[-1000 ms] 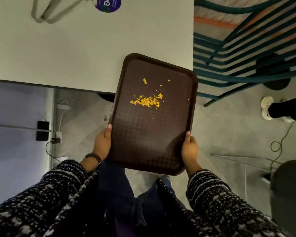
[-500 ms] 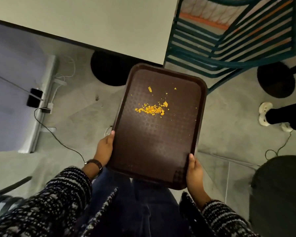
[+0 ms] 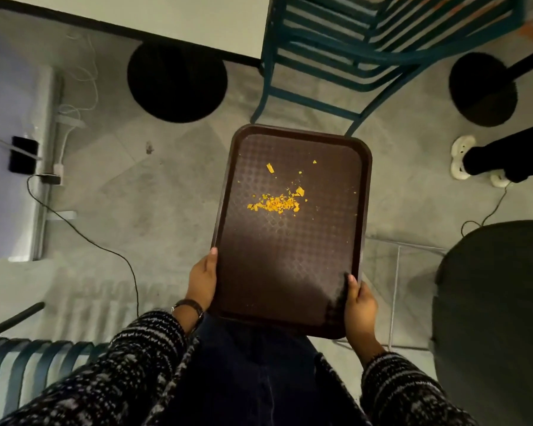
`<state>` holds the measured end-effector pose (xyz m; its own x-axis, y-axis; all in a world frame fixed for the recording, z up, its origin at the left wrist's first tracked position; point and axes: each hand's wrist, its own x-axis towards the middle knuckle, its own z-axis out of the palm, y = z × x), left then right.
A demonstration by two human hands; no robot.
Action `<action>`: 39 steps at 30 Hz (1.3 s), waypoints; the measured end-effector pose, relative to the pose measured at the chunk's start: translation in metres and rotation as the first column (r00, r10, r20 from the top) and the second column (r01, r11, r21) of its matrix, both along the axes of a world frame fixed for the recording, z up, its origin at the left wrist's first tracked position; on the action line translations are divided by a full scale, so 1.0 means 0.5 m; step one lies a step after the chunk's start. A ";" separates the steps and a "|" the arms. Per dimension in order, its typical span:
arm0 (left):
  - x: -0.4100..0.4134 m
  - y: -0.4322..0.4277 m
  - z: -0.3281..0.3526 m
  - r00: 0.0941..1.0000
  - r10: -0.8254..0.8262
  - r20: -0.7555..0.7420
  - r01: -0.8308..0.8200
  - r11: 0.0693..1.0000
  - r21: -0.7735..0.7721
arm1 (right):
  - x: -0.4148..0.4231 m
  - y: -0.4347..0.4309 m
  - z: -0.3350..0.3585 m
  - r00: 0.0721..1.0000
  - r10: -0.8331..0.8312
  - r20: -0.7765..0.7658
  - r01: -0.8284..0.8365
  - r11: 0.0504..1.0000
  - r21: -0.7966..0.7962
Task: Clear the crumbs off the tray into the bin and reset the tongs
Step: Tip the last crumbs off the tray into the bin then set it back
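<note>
A dark brown tray (image 3: 290, 272) is held level over the grey floor in front of me. Orange crumbs (image 3: 277, 203) lie in a small heap near its middle, with a few loose bits further up. My left hand (image 3: 202, 282) grips the tray's left edge near the bottom corner, thumb on the rim. My right hand (image 3: 360, 305) grips the bottom right corner, thumb on top. The tongs are not in view.
The white table (image 3: 166, 16) edge lies at the top, its round black base (image 3: 176, 83) below. A teal slatted chair (image 3: 366, 41) stands top right, another (image 3: 28, 364) bottom left. A large dark round object (image 3: 496, 318) is at the right. Someone's shoe (image 3: 460, 156) and floor cables (image 3: 105, 250) are nearby.
The tray has come away from the table and now hangs over the floor. The table has slid to the top of the view. Both hands keep their hold.
</note>
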<state>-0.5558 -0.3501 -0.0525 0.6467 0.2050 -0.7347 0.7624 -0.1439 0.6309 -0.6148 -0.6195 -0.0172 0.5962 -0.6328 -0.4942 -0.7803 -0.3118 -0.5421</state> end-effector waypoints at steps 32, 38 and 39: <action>-0.085 -0.058 -0.483 0.917 0.257 -0.305 -0.284 0.958 -0.048 | 0.100 -0.097 -0.391 0.878 0.376 -0.296 -0.370 0.926 0.077; -0.064 -0.040 -0.456 0.742 0.509 -0.435 -0.618 0.771 -0.152 | 0.189 -0.039 -0.361 0.892 0.370 -0.259 -0.338 0.927 0.160; -0.064 -0.041 -0.450 0.725 0.523 -0.448 -0.644 0.746 -0.169 | 0.200 -0.031 -0.357 0.895 0.366 -0.255 -0.329 0.927 0.177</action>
<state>-0.5876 -0.3707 -0.2777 0.1557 0.1894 -0.9695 0.8003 0.5512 0.2362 -0.5148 -0.6350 -0.1956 0.5930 -0.3313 -0.7338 -0.7589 -0.5345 -0.3719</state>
